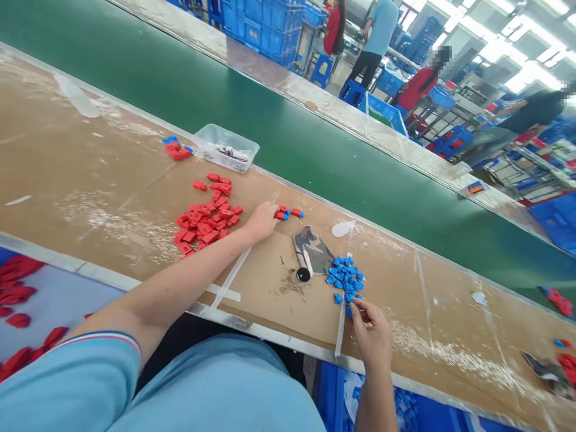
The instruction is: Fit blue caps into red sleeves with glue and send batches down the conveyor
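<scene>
Lying just beyond my right hand point(377, 333) and a little to its left, the blue pieces point(345, 276) are nearer to it than to my left hand point(261, 223). My right thumb and forefinger stand close together at the heap's near edge; I cannot tell whether they pinch one. My left hand curls over the red-and-blue pieces point(296, 213), the outermost pointing lengthwise away to the right; its grip is hidden. Farther left lie red pieces point(204, 223). I can read no brand or label.
</scene>
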### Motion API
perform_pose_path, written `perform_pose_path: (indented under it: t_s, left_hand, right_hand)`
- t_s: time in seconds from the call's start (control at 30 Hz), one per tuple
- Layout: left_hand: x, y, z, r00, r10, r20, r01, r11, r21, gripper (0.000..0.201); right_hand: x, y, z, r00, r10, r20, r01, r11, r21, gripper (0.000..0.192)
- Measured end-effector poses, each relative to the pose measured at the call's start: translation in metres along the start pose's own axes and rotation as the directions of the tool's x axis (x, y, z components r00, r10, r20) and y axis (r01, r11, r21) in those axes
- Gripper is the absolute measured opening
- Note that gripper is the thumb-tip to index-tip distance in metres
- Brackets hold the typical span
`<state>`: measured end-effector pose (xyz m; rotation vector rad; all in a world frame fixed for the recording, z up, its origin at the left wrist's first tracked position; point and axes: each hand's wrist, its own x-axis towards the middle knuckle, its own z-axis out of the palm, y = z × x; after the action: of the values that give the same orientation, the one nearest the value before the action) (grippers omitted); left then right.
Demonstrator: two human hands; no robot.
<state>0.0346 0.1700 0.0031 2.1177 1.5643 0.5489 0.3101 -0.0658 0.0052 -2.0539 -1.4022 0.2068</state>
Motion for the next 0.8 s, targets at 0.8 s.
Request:
perform_pose_path:
  t_s: [0.8]
  left_hand:
    - [-0.11,-0.024,-0.057,0.998,-0.058,-0.014,0.059,0.936,0.346,0.014]
  right_hand:
    - [0.003,0.0,0.029,0.991,0.018,0.135,-0.048,0.973,0.226,0.056]
